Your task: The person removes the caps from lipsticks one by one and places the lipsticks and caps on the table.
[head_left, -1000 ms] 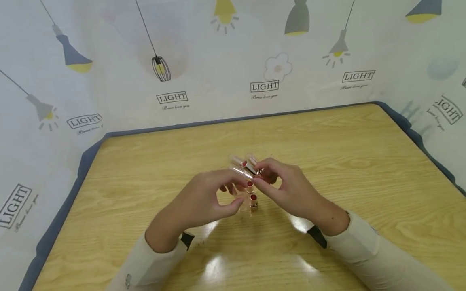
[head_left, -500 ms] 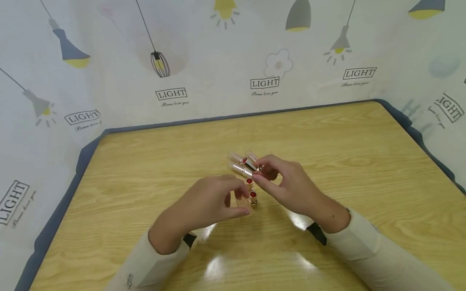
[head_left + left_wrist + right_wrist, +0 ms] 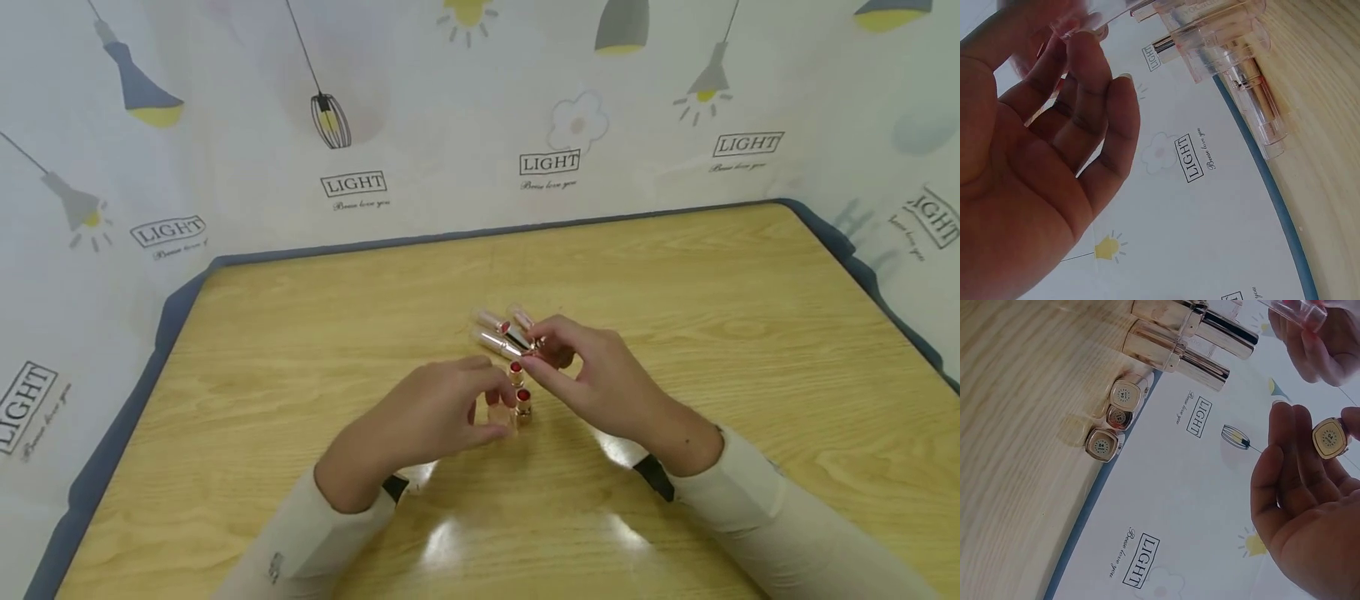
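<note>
My right hand (image 3: 596, 371) pinches an uncapped lipstick (image 3: 516, 336). Its red tip points up and left in the head view, and its squarish labelled base (image 3: 1330, 439) shows in the right wrist view. A clear, pinkish lipstick cap (image 3: 1300, 312) is between the thumb and fingers of my left hand (image 3: 423, 412). Two more uncapped lipsticks stand upright between the hands, the nearer lipstick (image 3: 523, 402) just right of my left fingertips and the farther lipstick (image 3: 516, 372) behind it. The left fingers partly hide the cap in the head view.
Several capped lipsticks (image 3: 491, 340) lie behind the upright ones, some with labelled ends (image 3: 1102, 445) facing the right wrist camera. Clear plastic pieces (image 3: 1222, 22) show in the left wrist view. The wooden table (image 3: 322, 333) meets a lamp-patterned wall covering (image 3: 450, 150).
My left hand has come down and toward me, uncovering more of the lying lipsticks and the nearer upright ones. The right hand keeps its hold on the lipstick, almost still.
</note>
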The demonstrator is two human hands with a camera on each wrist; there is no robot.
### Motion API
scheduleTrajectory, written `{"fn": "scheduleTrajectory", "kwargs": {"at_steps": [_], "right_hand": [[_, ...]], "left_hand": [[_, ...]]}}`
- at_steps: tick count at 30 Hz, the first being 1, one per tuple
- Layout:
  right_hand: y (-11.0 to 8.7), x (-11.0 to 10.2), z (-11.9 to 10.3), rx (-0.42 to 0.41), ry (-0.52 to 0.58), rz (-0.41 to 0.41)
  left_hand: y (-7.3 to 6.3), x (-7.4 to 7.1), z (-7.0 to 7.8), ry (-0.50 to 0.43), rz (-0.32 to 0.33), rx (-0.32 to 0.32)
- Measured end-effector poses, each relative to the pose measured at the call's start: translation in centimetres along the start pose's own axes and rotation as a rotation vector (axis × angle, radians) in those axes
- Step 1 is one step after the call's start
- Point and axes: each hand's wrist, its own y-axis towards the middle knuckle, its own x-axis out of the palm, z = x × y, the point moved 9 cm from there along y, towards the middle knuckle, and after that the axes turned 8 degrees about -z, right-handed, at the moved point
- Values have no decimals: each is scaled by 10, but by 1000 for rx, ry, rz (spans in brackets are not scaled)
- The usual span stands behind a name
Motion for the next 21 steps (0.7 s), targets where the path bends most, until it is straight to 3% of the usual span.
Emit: {"fn": "scheduleTrajectory", "kwargs": {"at_steps": [6,14,21], "right_hand": [[0,0,3,11,-9,-2],[0,2,4,21,-2,-16],[0,4,6,32,13,-39]], "left_hand": [[4,8,-4,16,-65,-29],[8,18,-8,19,-103,-78],[11,25,-9,61,-113,-84]]}}
